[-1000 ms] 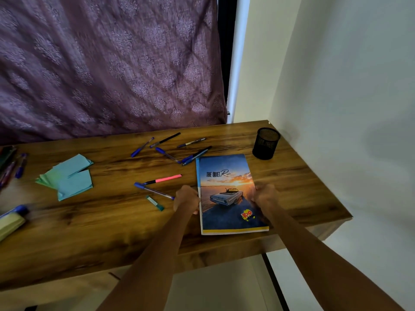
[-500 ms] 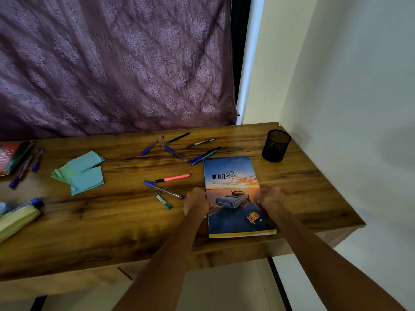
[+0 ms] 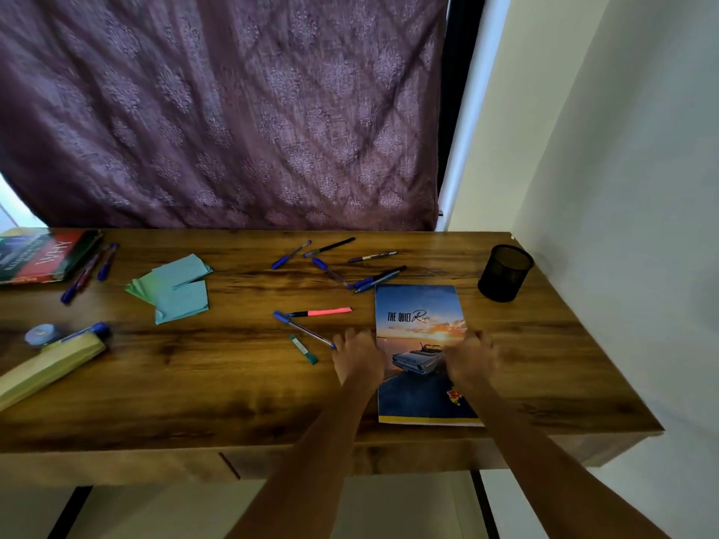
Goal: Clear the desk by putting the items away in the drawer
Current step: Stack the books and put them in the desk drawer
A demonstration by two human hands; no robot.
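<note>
Curtain fabric (image 3: 218, 110), purple and patterned, is hung behind the far edge, well beyond both hands. The wooden surface (image 3: 233, 383) is spread beneath the forearms, and a drawer front (image 3: 350, 459) is seen below its near edge, under the wrists. A notebook (image 3: 418, 305) with a sunset and car cover, titled "THE QUIET Ride", is laid flat between the hands, its near end close to the surface's front edge. The left hand (image 3: 360, 357) is placed at the notebook's left edge with fingers curled down; the right hand (image 3: 472, 357) is set on the cover by its right edge, fingers likewise bent. Whether the notebook is actually gripped cannot be told, since the fingertips are blurred.

Far to the left of the left hand, a red and green book (image 3: 42, 256) is lain at the back, with pens beside it. A yellow pad (image 3: 42, 369) is found nearer the front, also far left, a blue tape roll (image 3: 42, 335) just behind it. Teal paper sheets (image 3: 175, 287) are fanned out left of and beyond the left hand. A black mesh cup (image 3: 504, 272) is stood beyond the right hand, near the wall. Blue pens (image 3: 342, 266) are scattered beyond both hands. A pink highlighter (image 3: 323, 312) and one blue pen (image 3: 303, 329) are lain just beyond the left hand, the pen's tip almost touching its fingers. A small green eraser-like piece (image 3: 303, 348) is lain just left of that hand.
</note>
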